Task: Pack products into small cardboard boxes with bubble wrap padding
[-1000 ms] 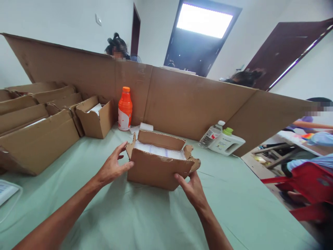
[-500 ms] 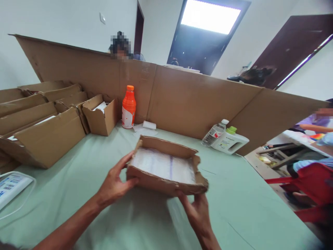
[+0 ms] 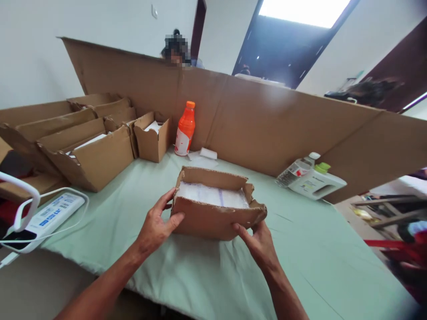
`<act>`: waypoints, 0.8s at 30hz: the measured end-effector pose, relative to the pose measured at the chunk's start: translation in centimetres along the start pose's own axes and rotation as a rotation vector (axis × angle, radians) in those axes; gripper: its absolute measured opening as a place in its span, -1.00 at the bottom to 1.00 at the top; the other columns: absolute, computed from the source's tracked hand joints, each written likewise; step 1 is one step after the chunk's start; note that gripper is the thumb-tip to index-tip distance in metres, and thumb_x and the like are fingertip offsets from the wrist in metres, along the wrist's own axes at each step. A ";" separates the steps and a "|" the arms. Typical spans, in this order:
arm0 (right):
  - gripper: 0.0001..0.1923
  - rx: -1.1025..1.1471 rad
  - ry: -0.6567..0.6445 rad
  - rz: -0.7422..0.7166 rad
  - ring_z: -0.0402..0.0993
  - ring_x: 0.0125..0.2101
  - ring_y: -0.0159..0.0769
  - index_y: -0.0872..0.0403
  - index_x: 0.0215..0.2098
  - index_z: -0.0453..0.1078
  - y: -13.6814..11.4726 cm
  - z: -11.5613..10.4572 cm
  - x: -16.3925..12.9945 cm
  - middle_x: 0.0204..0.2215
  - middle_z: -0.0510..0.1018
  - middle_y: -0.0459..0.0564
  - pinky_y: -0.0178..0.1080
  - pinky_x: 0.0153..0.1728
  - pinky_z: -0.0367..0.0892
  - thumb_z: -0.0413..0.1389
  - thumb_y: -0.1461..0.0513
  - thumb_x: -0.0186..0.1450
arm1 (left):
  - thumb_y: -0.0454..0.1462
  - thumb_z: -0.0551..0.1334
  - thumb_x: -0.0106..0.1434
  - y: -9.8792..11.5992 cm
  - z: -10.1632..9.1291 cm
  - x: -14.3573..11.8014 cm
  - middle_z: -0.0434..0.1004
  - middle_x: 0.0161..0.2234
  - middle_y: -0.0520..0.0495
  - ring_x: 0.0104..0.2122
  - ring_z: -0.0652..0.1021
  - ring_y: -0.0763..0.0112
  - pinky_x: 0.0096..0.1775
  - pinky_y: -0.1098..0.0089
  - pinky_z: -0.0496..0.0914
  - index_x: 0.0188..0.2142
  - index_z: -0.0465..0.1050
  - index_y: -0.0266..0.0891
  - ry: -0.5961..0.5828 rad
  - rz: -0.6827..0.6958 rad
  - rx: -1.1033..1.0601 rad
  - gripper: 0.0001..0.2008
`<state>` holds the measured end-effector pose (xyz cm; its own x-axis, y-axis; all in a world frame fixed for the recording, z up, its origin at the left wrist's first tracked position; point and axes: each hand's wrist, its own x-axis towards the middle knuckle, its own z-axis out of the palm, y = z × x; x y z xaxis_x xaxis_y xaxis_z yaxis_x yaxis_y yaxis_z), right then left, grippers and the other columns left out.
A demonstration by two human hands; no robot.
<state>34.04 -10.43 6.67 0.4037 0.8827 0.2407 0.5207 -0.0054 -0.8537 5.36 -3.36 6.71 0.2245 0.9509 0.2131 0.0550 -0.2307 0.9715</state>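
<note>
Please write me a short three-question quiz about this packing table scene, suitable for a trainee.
1. True or false: both the left hand and the right hand grip the small open brown cardboard box.
2. What stands against the tall brown cardboard partition, beside the row of open cartons?
A. the orange plastic bottle
B. a green mug
C. a metal can
3. Fill in: the white jug with the green cap lies on the pale green ____.

Key
1. True: one hand at each near corner.
2. A.
3. Tablecloth.
</note>
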 end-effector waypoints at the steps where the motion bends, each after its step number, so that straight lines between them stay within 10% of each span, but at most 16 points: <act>1: -0.27 0.022 0.011 0.017 0.51 0.00 0.10 0.07 0.09 0.36 0.1 0.3 0.0 -0.01 0.59 0.18 0.07 0.00 0.41 0.30 -0.13 0.09 | -0.08 0.24 0.29 -0.1 -0.4 -0.2 0.40 0.23 -0.18 0.17 0.45 0.13 0.19 0.16 0.34 0.28 0.24 -0.17 -0.021 0.007 -0.045 -0.39; 15: -0.44 0.048 -0.090 0.029 0.56 -0.20 0.00 0.03 -0.05 0.36 2.7 4.0 -0.1 -0.17 0.61 0.10 -0.04 -0.19 0.48 0.28 -0.11 0.14 | -0.17 0.23 0.26 -3.3 -0.1 -4.2 0.31 0.23 -0.27 0.17 0.42 0.05 0.14 0.04 0.38 0.28 0.16 -0.18 0.087 0.042 0.145 -0.38; 24: -0.28 0.161 -0.447 -0.198 0.50 -0.01 -0.04 0.05 0.26 0.14 -2.1 16.6 7.6 0.07 0.50 0.17 -0.02 -0.02 0.44 0.12 -0.10 0.25 | -0.17 0.20 0.31 -5.5 -3.3 -5.3 0.10 0.35 -0.22 0.30 0.25 0.00 0.27 -0.03 0.22 0.38 -0.05 -0.07 0.523 -0.038 0.210 -0.29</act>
<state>23.52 4.14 2.62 -0.0701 0.9744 0.2138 0.4183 0.2233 -0.8804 0.69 -6.46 0.58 -0.2907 0.9226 0.2536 0.2577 -0.1798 0.9493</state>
